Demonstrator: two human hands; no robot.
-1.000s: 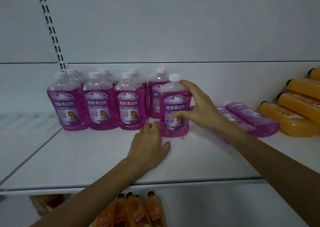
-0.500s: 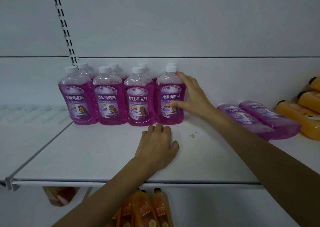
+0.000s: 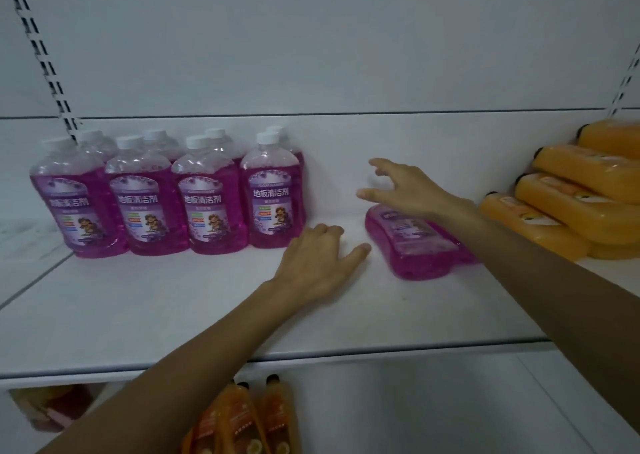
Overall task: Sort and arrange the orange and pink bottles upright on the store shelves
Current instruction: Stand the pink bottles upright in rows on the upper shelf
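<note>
Flat on its side on the white shelf (image 3: 173, 315): one pink floor-cleaner bottle (image 3: 419, 246), well to the right of the upright pink row (image 3: 166, 201) and just left of the stacked orange bottles (image 3: 568, 211), also lying down. Long axis running front to back, angled a little leftward toward the rear; broad base end nearest the shelf edge, neck end hidden under the fingers.

Directly above that far end, the right hand (image 3: 405, 187): fingers spread and slightly hooked, thumb out to the left, gripping nothing, apparently not touching the plastic. Clearly the nearer hand, with the forearm crossing the bottle's right flank.

Just left of the bottle, the left hand (image 3: 318, 256): palm down on the shelf, fingers loosely bent, holding nothing, thumb pointing at the bottle's side without reaching it.

Likely next: closing round the shoulder or neck, tipping base-down, then sliding left to the open end of the row. Worth minding: a slick, liquid-heavy body, prone to swing if lifted by one end.
</note>
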